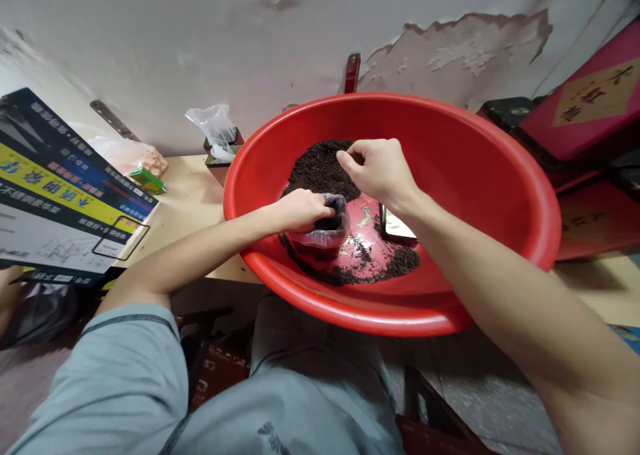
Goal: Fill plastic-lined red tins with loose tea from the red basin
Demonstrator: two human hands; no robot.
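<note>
A big red basin (500, 175) holds a heap of dark loose tea leaves (320, 168) and a smaller scatter near its front. My left hand (300, 209) is closed on the rim of a small clear plastic bag (325, 231) that stands in a red container inside the basin. The bag has dark leaves in it. My right hand (377, 169) hovers just above and behind the bag, fingers pinched together over the leaf heap. What the pinch holds is too small to make out.
A pale wooden table (190, 201) carries the basin. A printed cardboard box (65, 188) leans at the left, with a small green box (147, 179) and a crumpled plastic bag (217, 129) behind it. Red gift boxes (590, 101) stack at the right. A peeling wall rises behind.
</note>
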